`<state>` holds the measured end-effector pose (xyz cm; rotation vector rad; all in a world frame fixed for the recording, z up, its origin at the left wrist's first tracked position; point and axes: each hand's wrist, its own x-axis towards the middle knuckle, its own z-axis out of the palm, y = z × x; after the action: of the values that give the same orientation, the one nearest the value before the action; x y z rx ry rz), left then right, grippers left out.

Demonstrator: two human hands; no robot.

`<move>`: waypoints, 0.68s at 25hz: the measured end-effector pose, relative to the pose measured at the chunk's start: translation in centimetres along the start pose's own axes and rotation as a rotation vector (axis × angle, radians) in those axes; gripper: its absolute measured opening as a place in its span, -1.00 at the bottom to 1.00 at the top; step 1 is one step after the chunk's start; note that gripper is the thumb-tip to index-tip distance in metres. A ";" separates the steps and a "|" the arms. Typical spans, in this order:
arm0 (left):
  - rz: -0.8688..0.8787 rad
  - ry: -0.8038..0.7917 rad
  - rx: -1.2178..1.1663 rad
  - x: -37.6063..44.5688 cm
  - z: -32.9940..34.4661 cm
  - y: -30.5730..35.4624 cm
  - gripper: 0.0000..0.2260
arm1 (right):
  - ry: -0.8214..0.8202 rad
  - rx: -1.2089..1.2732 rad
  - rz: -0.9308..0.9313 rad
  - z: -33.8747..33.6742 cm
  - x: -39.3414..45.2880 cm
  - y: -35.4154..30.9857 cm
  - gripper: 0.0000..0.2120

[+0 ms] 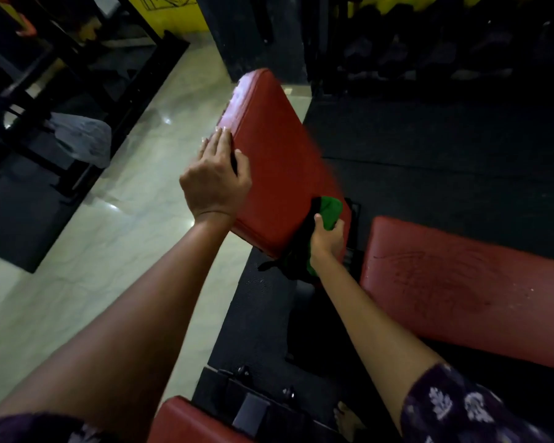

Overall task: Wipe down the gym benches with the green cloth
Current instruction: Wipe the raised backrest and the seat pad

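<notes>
A red padded bench back (279,161) tilts up in the middle of the view. My left hand (216,177) rests on its left edge, fingers laid along the side and thumb on the top face. Against the pad's lower right edge, my right hand (327,238) grips the green cloth (330,209), which is bunched up with a dark part hanging below. A second red bench pad (461,289) lies to the right, its surface scuffed. Another red pad (189,423) shows at the bottom edge.
Pale shiny floor tiles (125,219) run along the left. Black rubber mats (429,155) cover the floor on the right. A black metal frame (45,91) with a white plastic bag (84,139) stands at the left. Black bench hardware (253,407) sits near a bare foot (346,420).
</notes>
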<state>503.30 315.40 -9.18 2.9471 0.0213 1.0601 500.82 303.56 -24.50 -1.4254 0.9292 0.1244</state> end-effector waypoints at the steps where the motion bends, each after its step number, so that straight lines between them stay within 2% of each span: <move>1: -0.005 -0.019 0.003 -0.1 -0.2 0.1 -0.65 | 0.000 -0.028 -0.042 0.1 -0.5 -0.5 -0.65; 4: -0.034 -0.104 0.008 -0.1 -0.7 0.4 -0.64 | -0.088 -0.067 -0.298 0.4 -2.7 -2.0 -0.51; 6: -0.028 -0.168 0.080 -0.2 -1.0 1.4 -0.58 | -0.178 -0.183 -0.298 0.5 -3.6 -2.2 -0.36; 8: -0.040 -0.273 0.208 -0.6 -0.7 2.6 -0.42 | -0.202 -0.264 -0.266 0.3 -3.4 -1.2 -0.30; 10: -0.012 -0.264 0.391 -1.4 0.0 3.3 -0.29 | -0.160 -0.258 -0.240 0.1 -1.8 -0.6 -0.33; 13: 0.132 -0.170 0.526 -1.8 1.2 2.7 -0.35 | -0.161 -0.237 -0.107 0.2 2.1 -0.8 -0.38; 15: 0.152 -0.154 0.556 -1.8 1.5 2.4 -0.39 | -0.169 -0.149 -0.010 0.1 4.0 -2.0 -0.45; 17: 0.184 -0.155 0.572 -2.1 1.7 2.4 -0.41 | -0.197 -0.121 -0.112 0.2 3.9 -4.2 -0.48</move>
<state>502.74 312.92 -11.81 3.6018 0.0627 0.9707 505.98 301.10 -23.58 -1.5435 0.6877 0.2364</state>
